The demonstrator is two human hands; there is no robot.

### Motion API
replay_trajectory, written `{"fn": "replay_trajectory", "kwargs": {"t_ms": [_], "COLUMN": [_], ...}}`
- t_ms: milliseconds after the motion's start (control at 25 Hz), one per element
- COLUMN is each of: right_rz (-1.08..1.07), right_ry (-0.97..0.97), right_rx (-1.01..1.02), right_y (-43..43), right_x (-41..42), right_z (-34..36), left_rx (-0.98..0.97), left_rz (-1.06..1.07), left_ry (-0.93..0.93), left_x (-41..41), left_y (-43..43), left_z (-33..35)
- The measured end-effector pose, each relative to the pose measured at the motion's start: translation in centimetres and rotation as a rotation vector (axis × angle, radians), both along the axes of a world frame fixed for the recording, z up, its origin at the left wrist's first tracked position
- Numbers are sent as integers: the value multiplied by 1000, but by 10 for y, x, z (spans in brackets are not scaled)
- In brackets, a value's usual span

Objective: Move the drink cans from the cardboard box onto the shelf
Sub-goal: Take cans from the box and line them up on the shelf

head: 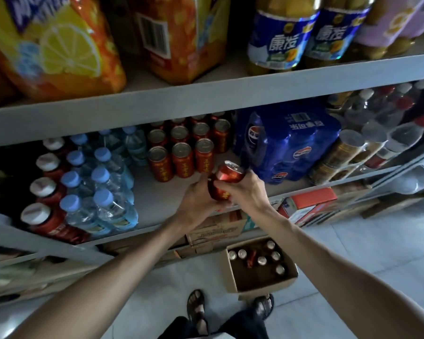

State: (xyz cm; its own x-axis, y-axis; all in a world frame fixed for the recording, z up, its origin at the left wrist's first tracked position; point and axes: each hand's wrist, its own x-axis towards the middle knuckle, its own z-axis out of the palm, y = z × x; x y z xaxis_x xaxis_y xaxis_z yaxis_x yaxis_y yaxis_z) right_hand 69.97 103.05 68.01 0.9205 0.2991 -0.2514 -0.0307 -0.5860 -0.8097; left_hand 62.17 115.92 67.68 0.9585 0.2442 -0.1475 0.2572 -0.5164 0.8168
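Two red drink cans are held together above the front of the middle shelf (162, 206). My right hand (245, 192) grips the upper red can (230, 173), which is tilted with its top toward the shelf. My left hand (196, 199) holds the lower red can (218, 192) from the left. Rows of the same red cans (181, 152) stand upright further back on the shelf. On the floor below, the open cardboard box (233, 282) holds several more cans (262, 260).
Shrink-wrapped water bottles (103, 187) and red-labelled bottles (44, 192) fill the shelf's left side. A blue cola pack (287, 148) stands right of the cans. Large juice bottles sit on the upper shelf (206, 99). Cartons (311, 201) lie underneath. My sandalled feet (196, 307) stand beside the box.
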Motion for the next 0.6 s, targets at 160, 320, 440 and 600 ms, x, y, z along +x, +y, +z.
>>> {"fn": "replay_trajectory", "kwargs": {"t_ms": [160,320,440,600], "right_rz": [78,159,210,168], "right_ry": [-302,-444,-499,-462], "right_rx": [-59,-138,-211,-171], "right_y": [8,24,32,36], "right_x": [16,37,45,56], "right_z": [1,-31,-49,-49], "left_rx": [481,530,599,573], "left_rz": [-61,-82,-106,-154], "left_ry": [357,688,738,729], "left_x": [8,7,6,10], "left_y": [16,49,60,67], "left_z": [-17,-38,-51,-52]}}
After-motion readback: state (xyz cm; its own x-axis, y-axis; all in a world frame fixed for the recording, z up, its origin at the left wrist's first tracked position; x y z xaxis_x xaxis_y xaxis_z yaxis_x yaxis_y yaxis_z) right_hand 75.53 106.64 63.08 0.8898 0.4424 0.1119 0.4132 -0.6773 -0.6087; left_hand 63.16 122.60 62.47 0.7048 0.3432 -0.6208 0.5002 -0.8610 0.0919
